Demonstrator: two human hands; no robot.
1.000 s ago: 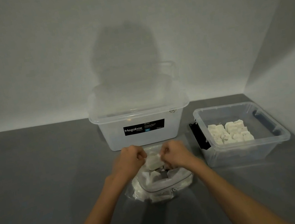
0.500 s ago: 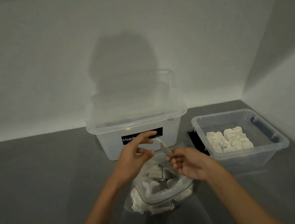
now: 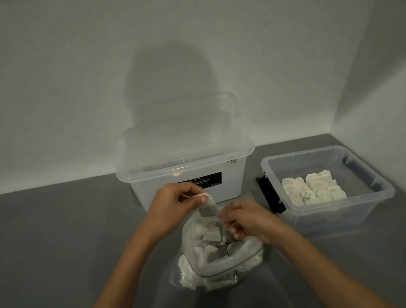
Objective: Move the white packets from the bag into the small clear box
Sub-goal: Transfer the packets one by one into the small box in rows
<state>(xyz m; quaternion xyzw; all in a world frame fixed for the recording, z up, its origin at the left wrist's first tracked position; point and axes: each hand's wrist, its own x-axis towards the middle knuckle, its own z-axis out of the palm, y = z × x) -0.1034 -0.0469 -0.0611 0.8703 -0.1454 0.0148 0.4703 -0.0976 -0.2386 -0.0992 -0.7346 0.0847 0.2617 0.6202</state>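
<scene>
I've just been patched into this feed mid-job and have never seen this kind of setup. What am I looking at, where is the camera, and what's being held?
There is no machine here: a person works with two bare hands, and the single picture comes from a camera worn on their head, looking forward and down. On the grey surface lies an open clear bag of white packets. Behind it stands a large lidded storage box; to the right is the small clear box, already holding rows of packets. The left hand pinches one packet lifted above the bag. The right hand is at the bag's mouth; whether it grips anything is unclear.
</scene>
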